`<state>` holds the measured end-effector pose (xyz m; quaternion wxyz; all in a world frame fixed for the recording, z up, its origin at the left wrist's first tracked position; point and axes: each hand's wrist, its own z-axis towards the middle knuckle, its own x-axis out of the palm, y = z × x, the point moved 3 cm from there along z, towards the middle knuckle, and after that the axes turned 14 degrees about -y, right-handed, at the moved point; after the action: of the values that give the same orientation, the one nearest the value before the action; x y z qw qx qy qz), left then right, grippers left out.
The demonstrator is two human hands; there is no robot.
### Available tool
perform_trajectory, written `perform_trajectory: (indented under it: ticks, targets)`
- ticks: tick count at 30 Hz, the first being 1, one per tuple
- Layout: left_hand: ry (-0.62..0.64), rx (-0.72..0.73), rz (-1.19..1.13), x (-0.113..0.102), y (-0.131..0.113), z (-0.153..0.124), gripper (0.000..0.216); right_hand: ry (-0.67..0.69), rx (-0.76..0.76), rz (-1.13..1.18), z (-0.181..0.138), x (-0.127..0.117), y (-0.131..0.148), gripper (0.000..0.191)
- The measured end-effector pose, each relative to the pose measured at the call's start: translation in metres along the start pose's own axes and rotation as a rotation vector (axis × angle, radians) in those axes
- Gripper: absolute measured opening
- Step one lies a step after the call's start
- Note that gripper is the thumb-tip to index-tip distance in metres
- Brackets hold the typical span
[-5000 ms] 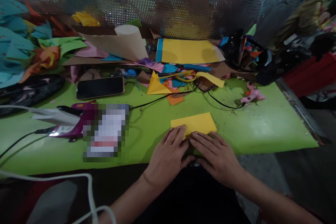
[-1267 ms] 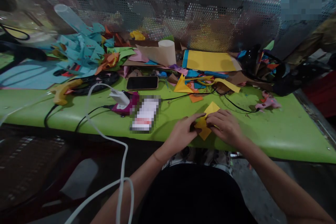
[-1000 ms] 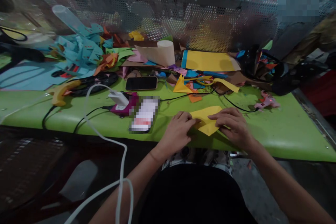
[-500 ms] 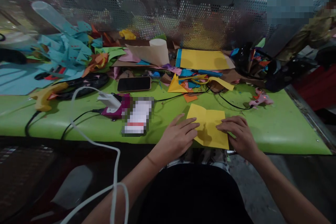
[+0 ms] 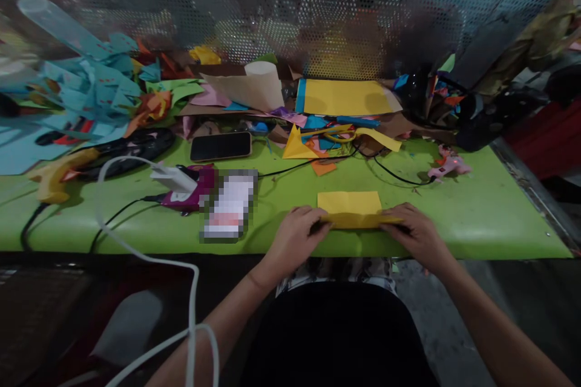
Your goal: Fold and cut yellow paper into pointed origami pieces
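While the left hand (image 5: 300,230) and right hand (image 5: 414,227) pinch opposite ends of a creased yellow paper sheet (image 5: 349,201), near flap raised, it sits by the front edge of the smooth green desk (image 5: 481,217). Farther back: flat black rectangular phone (image 5: 221,146), pointed yellow folded paper (image 5: 295,145), perforated metal panel (image 5: 345,36).

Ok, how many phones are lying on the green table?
2: a dark phone farther back, and a blurred phone nearer, left of the left hand. More may be hidden under the paper pile.
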<state>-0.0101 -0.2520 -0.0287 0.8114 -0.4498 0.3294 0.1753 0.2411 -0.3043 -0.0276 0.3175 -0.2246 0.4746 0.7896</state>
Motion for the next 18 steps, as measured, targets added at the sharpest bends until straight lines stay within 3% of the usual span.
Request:
perform_trajectory:
  ticks: [5,8,9,11,12,14,18]
  targets:
    - [-0.065,-0.146,0.192,0.007,0.0,0.007,0.014,-0.077,0.135,-0.103,0.005,0.006,-0.005,0.033]
    - [-0.119,-0.166,0.224,0.011,-0.002,0.008,0.003,-0.115,0.201,-0.137,0.008,0.01,-0.008,0.024]
    - [-0.146,-0.159,0.212,0.012,-0.002,0.009,0.009,-0.122,0.222,-0.128,0.008,0.012,-0.009,0.018]
    - [-0.184,-0.148,0.183,0.013,-0.004,0.009,0.025,-0.12,0.248,-0.099,0.008,0.014,-0.01,0.031]
    - [-0.186,-0.147,0.176,0.013,-0.005,0.008,0.032,-0.119,0.246,-0.088,0.009,0.015,-0.01,0.038]
    - [-0.173,-0.142,0.188,0.013,-0.006,0.008,0.04,-0.101,0.205,-0.071,0.009,0.016,-0.009,0.035]
    - [-0.121,-0.092,0.245,0.013,-0.007,0.007,0.029,-0.035,0.097,-0.063,0.01,0.017,-0.005,0.021]
